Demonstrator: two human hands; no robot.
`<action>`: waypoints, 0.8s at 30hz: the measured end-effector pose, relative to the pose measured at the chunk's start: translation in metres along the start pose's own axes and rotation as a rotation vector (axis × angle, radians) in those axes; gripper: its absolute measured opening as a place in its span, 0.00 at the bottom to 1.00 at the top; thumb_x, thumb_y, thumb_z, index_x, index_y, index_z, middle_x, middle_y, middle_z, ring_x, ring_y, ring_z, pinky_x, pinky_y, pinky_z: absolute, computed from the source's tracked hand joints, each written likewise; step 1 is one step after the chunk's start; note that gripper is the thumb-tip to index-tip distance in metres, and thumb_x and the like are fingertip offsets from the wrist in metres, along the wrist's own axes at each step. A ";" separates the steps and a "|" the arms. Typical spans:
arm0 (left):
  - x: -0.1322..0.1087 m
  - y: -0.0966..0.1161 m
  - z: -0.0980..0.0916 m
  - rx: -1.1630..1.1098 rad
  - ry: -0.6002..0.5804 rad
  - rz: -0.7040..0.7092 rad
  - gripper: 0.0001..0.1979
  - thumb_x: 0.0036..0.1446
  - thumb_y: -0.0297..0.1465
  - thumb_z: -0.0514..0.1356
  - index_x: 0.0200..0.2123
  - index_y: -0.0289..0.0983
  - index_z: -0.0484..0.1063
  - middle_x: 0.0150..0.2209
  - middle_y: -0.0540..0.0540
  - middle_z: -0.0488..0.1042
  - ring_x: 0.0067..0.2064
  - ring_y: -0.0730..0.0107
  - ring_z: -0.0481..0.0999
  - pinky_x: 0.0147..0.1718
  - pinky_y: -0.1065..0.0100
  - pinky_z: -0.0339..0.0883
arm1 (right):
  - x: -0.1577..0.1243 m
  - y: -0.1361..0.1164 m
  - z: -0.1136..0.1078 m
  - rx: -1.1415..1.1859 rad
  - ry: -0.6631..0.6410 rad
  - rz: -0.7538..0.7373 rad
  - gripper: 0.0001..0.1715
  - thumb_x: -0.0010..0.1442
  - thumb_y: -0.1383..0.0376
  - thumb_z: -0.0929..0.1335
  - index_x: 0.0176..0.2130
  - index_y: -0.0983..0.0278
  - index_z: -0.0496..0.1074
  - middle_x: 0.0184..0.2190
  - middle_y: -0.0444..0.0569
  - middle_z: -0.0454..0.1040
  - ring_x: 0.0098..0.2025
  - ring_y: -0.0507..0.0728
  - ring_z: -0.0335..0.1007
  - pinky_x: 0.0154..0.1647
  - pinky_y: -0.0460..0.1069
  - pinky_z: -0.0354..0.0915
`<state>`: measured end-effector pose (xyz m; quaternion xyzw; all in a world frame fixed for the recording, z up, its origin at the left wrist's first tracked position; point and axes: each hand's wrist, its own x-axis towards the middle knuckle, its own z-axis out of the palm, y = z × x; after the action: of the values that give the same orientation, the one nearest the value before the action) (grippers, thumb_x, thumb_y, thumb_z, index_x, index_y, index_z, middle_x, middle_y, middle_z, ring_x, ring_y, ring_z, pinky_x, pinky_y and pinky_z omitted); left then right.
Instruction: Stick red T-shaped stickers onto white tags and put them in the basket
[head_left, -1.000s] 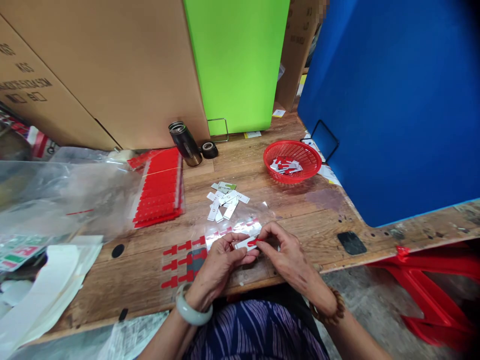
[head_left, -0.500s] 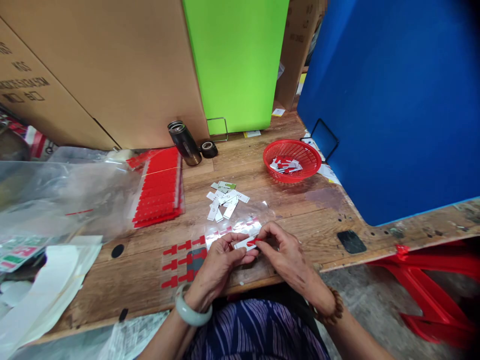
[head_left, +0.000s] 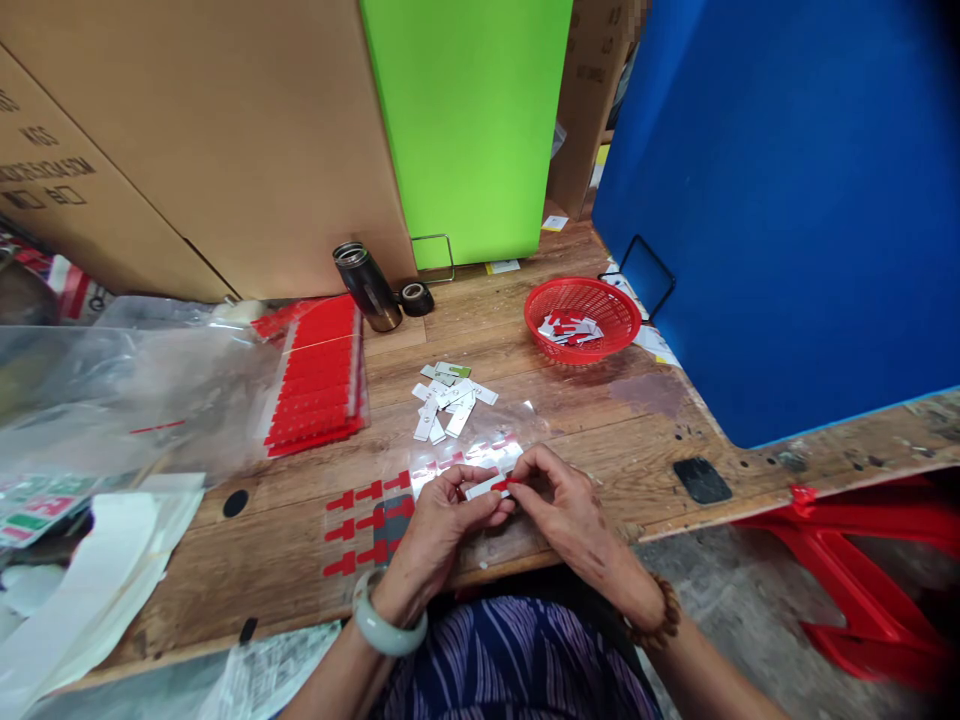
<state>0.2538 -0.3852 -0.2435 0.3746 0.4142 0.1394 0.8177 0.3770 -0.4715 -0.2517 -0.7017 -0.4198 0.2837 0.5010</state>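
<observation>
Both hands meet over the near edge of the wooden table [head_left: 525, 400]. My left hand [head_left: 442, 520] pinches a small white strip [head_left: 484, 488] at its left end. My right hand [head_left: 559, 500] pinches a red sticker [head_left: 502, 484] at the strip's right end. Under the hands lies a clear sheet with rows of red stickers [head_left: 367, 525]. A loose pile of small white strips [head_left: 450, 398] lies just beyond. A red basket [head_left: 583, 320] with several finished pieces sits at the back right.
A stack of red sticker sheets in clear wrap [head_left: 322, 380] lies left of centre. A metal flask [head_left: 366, 285] and a tape roll [head_left: 416, 297] stand by the cardboard boxes [head_left: 210, 130]. Green [head_left: 472, 120] and blue panels [head_left: 787, 200] wall the back and right. Plastic bags [head_left: 112, 390] crowd the left.
The hands stay in place with the strip and red sticker; the view has shifted very slightly.
</observation>
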 end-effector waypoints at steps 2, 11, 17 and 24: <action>0.001 -0.001 -0.001 0.010 0.011 0.012 0.20 0.39 0.29 0.71 0.35 0.32 0.67 0.28 0.42 0.79 0.30 0.68 0.80 0.33 0.72 0.72 | 0.000 0.000 0.001 0.000 -0.001 0.005 0.05 0.53 0.72 0.64 0.28 0.62 0.64 0.25 0.40 0.67 0.29 0.51 0.63 0.32 0.45 0.58; 0.004 -0.005 -0.005 0.047 0.035 0.075 0.18 0.40 0.30 0.70 0.34 0.32 0.68 0.27 0.44 0.79 0.29 0.69 0.79 0.32 0.73 0.72 | -0.003 -0.003 0.001 0.025 -0.009 0.082 0.05 0.55 0.69 0.64 0.27 0.62 0.67 0.26 0.41 0.70 0.30 0.52 0.65 0.33 0.46 0.59; 0.004 -0.003 -0.003 0.088 0.077 0.118 0.19 0.40 0.29 0.69 0.35 0.33 0.67 0.25 0.44 0.79 0.27 0.71 0.78 0.31 0.73 0.71 | -0.007 -0.009 0.004 0.033 0.041 0.129 0.04 0.54 0.68 0.64 0.27 0.62 0.68 0.29 0.43 0.70 0.35 0.54 0.66 0.38 0.48 0.60; 0.004 -0.002 -0.003 0.073 0.045 0.089 0.19 0.40 0.29 0.69 0.35 0.33 0.67 0.27 0.44 0.79 0.29 0.70 0.79 0.32 0.74 0.71 | -0.005 -0.011 0.000 0.043 0.023 0.106 0.06 0.55 0.70 0.62 0.27 0.62 0.65 0.26 0.41 0.68 0.31 0.52 0.63 0.34 0.46 0.58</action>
<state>0.2533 -0.3826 -0.2481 0.4191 0.4203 0.1686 0.7869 0.3710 -0.4744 -0.2417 -0.7151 -0.3700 0.3107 0.5052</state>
